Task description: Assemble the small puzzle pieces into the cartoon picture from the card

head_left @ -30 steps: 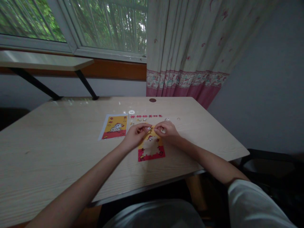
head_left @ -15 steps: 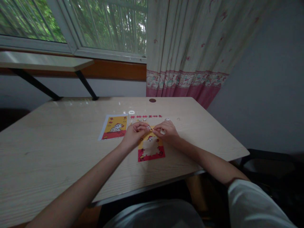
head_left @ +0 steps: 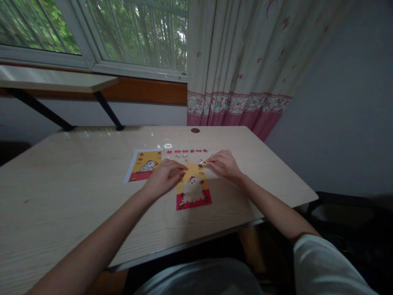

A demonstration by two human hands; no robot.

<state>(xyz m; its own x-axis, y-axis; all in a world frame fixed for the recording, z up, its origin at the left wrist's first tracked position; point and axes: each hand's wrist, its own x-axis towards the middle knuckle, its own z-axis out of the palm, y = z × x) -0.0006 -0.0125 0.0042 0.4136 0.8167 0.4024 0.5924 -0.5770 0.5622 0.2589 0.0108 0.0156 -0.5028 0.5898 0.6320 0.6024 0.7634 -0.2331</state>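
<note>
A partly built jigsaw puzzle (head_left: 193,190) with a yellow top, red bottom and a pale gap in its middle lies on the wooden table (head_left: 76,196). My left hand (head_left: 164,177) rests at the puzzle's upper left corner, fingers curled loosely, and I cannot make out anything in them. My right hand (head_left: 224,163) is at the puzzle's upper right, thumb and finger pinched on a small puzzle piece (head_left: 202,162). Loose pieces (head_left: 181,155) lie just beyond the puzzle.
A printed reference picture (head_left: 143,164) lies left of the puzzle. A row of red pieces (head_left: 187,151) sits farther back, with a round cable hole (head_left: 195,130) near the far edge. A curtain (head_left: 242,61) hangs behind the table, a window (head_left: 92,28) and shelf (head_left: 52,80) at left.
My hands, pinched together over the puzzle's top edge, have come apart. The left dropped to the puzzle's left corner; the right moved back and right with a piece.
</note>
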